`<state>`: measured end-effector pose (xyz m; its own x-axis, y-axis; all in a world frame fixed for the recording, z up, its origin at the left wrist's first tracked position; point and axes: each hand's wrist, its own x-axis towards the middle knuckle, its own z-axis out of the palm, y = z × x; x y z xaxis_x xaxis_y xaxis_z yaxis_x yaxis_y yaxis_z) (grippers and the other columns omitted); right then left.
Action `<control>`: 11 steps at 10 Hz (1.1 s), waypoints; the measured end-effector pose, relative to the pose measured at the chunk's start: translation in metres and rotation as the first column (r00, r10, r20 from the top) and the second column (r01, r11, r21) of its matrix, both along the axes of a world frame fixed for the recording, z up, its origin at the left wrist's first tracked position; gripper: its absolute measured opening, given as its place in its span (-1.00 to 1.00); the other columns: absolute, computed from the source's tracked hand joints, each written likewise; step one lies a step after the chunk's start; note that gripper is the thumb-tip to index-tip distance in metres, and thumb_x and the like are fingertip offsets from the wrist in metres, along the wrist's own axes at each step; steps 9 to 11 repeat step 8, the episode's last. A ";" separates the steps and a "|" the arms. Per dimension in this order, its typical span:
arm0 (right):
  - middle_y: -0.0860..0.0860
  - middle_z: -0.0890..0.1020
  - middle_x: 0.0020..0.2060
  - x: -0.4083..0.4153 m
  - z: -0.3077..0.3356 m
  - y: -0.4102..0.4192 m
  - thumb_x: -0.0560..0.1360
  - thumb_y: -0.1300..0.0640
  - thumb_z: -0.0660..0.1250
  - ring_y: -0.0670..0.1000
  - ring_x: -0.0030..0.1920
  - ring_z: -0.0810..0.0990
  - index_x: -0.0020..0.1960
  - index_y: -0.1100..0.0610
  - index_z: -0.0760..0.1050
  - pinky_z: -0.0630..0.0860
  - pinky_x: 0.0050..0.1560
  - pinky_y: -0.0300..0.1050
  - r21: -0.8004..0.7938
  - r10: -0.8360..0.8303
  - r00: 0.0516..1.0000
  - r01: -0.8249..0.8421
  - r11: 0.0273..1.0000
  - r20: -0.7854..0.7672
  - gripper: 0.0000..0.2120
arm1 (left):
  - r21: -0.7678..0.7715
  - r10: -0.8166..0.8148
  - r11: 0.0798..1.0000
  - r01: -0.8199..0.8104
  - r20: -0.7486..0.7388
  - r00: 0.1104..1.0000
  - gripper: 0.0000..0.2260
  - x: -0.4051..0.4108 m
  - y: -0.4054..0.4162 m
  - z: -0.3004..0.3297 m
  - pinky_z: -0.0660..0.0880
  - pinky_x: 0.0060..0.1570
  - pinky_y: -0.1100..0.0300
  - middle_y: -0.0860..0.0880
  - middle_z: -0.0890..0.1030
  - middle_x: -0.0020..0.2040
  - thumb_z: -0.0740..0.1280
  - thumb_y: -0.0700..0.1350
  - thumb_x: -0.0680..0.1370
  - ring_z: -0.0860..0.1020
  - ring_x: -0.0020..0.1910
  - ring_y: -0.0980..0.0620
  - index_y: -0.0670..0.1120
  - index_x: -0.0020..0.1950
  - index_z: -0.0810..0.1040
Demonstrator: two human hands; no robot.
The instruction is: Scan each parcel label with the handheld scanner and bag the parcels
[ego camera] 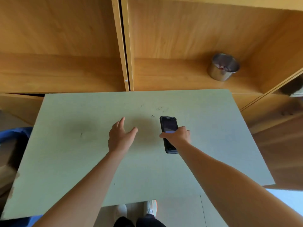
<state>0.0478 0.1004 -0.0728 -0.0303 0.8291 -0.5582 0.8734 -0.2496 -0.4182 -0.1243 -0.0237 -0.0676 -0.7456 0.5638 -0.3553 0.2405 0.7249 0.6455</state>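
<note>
Scanner (pixel 168 134) under right hand (pixel 177 135) on table (pixel 82 161)

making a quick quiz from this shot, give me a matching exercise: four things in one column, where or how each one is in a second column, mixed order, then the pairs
Things
1. handheld scanner
2. metal cup
3. left hand
4. right hand

Places or states
A. on the wooden shelf behind the table
B. fingers spread, holding nothing, over the table
C. lying on the grey table, screen up
D. fingers curled over the dark device

Pairs: 1-C, 2-A, 3-B, 4-D
</note>
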 end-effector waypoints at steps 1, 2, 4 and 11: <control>0.12 0.44 0.20 -0.003 -0.014 -0.004 0.29 -0.15 0.61 0.14 0.17 0.54 0.30 0.20 0.38 0.56 0.15 0.02 0.012 0.023 1.000 -0.023 1.000 0.016 -0.23 | -0.148 -0.124 0.983 0.113 -0.073 0.990 -0.27 0.003 -0.004 -0.015 0.26 0.42 -0.08 0.02 0.17 0.59 0.33 0.19 0.47 0.13 0.56 -0.07 0.11 0.59 0.15; 0.15 0.45 0.23 -0.008 -0.029 -0.010 0.30 -0.14 0.60 0.16 0.26 0.47 0.31 0.22 0.37 0.47 0.29 0.01 0.068 0.056 0.997 -0.060 0.996 0.059 -0.23 | -0.333 -0.298 0.909 0.249 -0.107 0.949 -0.18 0.008 -0.014 -0.036 0.18 0.46 -0.11 0.02 0.05 0.62 0.34 0.28 0.46 0.00 0.59 -0.12 0.10 0.62 0.04; 0.14 0.44 0.26 -0.008 -0.041 -0.013 0.31 -0.16 0.60 0.16 0.27 0.40 0.37 0.22 0.35 0.35 0.32 -0.05 0.167 0.062 0.990 -0.083 0.983 0.126 -0.17 | -0.448 -0.433 0.831 0.330 -0.150 0.889 -0.09 0.018 -0.023 -0.053 0.14 0.47 -0.18 -0.01 -0.04 0.62 0.41 0.26 0.40 -0.06 0.59 -0.19 0.08 0.61 0.02; 0.16 0.30 0.40 -0.023 -0.020 -0.014 0.40 -0.25 0.53 0.21 0.43 0.29 0.54 0.21 0.15 0.30 0.39 0.03 0.076 0.051 0.988 -0.062 0.995 0.149 -0.03 | -0.365 -0.428 0.836 0.409 0.030 0.903 -0.22 0.000 -0.027 -0.035 0.23 0.45 -0.10 0.00 0.01 0.62 0.40 0.20 0.46 0.00 0.59 -0.12 0.09 0.60 0.14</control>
